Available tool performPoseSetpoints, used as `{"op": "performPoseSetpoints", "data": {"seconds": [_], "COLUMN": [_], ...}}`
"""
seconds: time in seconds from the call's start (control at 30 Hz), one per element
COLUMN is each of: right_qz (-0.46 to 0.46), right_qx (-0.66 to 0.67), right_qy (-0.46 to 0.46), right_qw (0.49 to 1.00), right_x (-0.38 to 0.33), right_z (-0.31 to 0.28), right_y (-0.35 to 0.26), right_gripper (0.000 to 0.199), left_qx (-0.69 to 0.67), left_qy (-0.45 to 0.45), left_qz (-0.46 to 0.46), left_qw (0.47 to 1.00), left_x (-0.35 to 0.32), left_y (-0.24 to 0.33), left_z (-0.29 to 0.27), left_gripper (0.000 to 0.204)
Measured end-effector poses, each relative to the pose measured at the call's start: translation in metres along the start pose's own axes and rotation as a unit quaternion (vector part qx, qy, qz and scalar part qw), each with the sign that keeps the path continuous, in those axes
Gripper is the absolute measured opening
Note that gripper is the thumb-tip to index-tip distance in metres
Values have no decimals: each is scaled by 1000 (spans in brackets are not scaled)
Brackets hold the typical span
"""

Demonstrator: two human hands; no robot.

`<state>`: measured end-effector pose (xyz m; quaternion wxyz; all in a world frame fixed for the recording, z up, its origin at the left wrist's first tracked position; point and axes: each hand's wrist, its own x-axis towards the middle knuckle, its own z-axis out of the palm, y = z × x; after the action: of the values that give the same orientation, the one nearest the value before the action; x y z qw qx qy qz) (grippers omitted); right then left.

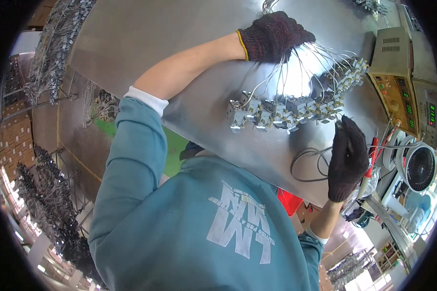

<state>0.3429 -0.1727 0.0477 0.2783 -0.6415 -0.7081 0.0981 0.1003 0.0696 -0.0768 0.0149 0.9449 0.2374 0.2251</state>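
Note:
My left hand, in a dark knitted glove with a yellow cuff edge, is closed around a bunch of thin white wires. From it the wires fan out to a curved row of small silvery box-shaped parts on the metal tabletop. My right hand, gloved in dark knit too, is at the near right side of that row. Its fingertips are pinched together close to the parts. Whatever they hold, if anything, is too small to make out. A dark cable lies looped beside the right hand.
To the right stand a bench instrument with green digits and another metered unit. Nearer are a small fan and red-handled leads or tools. Wired parts hang in bunches on racks at the left. The sheet-metal table ends close to my body.

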Motion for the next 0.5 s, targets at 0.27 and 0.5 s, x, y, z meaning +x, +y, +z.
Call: {"op": "performPoseSetpoints", "data": {"seconds": [0.27,0.5], "right_qz": [-39,-33], "right_qx": [-66,-70], "right_qy": [-16,-36], "right_qw": [997,996], "right_x": [-1,5], "right_z": [7,4], "right_y": [-13,-15], "right_gripper": [28,28], "left_qx": [-22,-30], "left_qy": [-18,-12], "left_qz": [-29,-51], "left_qw": [999,998], "left_x": [4,3], "left_y": [7,6], "left_z": [-7,-6], "left_gripper": [71,76]}}
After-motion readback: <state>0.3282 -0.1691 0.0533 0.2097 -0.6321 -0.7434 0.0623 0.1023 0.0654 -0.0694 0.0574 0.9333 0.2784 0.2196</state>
